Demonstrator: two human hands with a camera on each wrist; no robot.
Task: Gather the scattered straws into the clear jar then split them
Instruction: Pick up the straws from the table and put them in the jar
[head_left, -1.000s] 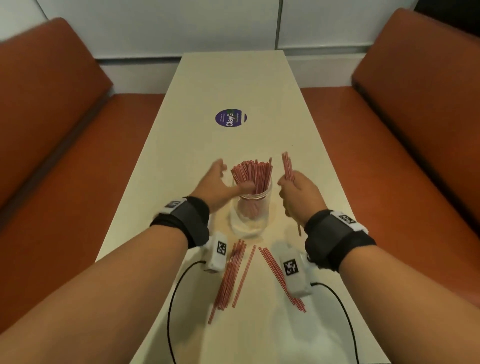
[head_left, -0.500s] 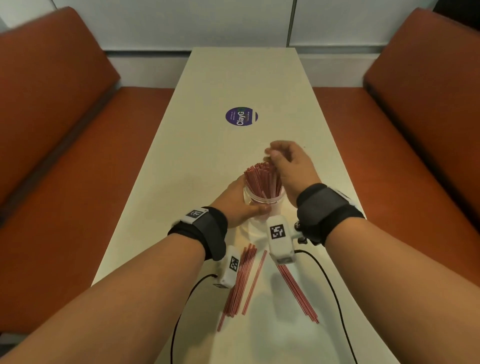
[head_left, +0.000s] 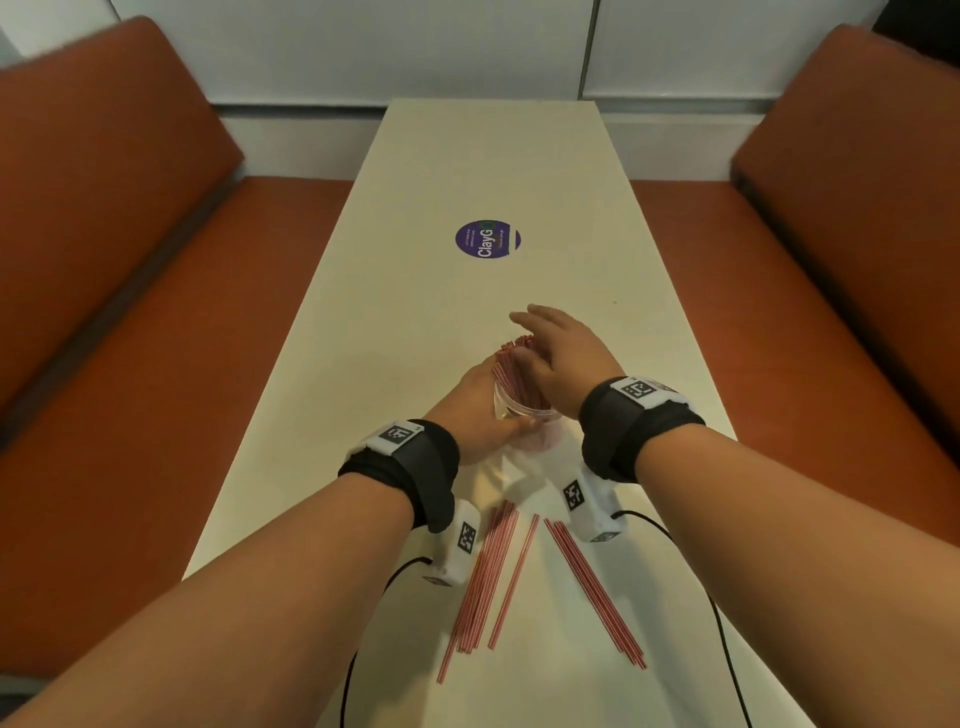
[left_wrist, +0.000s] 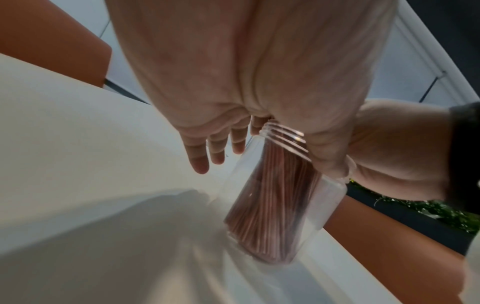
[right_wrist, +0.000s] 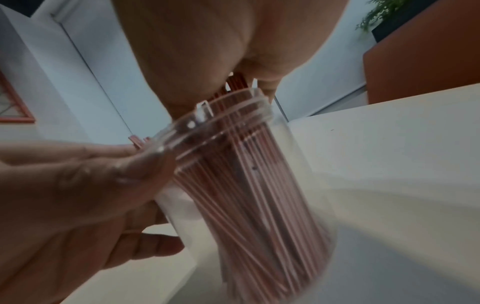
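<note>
The jar (head_left: 524, 410) is stood on the table (head_left: 415, 322), near its middle and just ahead of both wrists, and is packed with a dense bundle of red straws (head_left: 517, 371) whose tops reach above the rim. In the left wrist view the jar appears tilted, though the wide lens may account for that. The jar is gripped by the left hand (head_left: 478, 415), with the thumb laid across its near wall and the fingers wrapped round the far side. The right hand (head_left: 563, 353) is held flat over the straw tops, fingers straight and spread, palm down; whether the palm is touching the tips cannot be told. More straws are left lying on the table near the person: a bunch (head_left: 483, 571), a single straw (head_left: 514, 582) just beside it, and a second bunch (head_left: 592, 592) to the right. A round purple sticker (head_left: 487, 243) is seen farther up the table, with orange benches (head_left: 156, 312) on both sides. Compared with half a second ago, the right hand's fingers, then curled at the straw tops, are now opened flat; the left hand's grip on the jar is unchanged.
</note>
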